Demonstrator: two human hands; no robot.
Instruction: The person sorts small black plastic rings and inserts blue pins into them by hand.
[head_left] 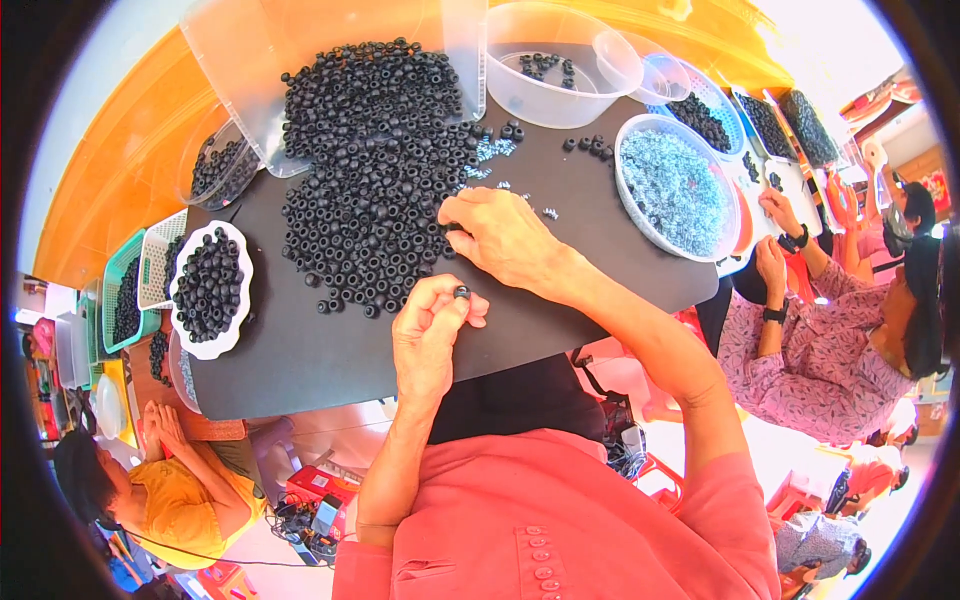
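My left hand [428, 335] is closed near the table's front edge, pinching a small round black bead-like piece [462, 292] between thumb and forefinger. My right hand [503, 236] reaches to the right side of a large pile of the same black pieces [365, 215], many with a hole showing. Its fingers are drawn together around a black piece at the pile's edge, partly hidden by the fingertips. Small pale blue coil-like bits [493, 149] lie scattered just beyond that hand.
The pile spills from a tipped clear bin [232, 85] on the dark table [560, 340]. A white scalloped dish [238, 318] of black pieces stands left. Right are a round tub [628, 205] of pale blue bits and a clear bowl [545, 105]. Co-workers sit on both sides.
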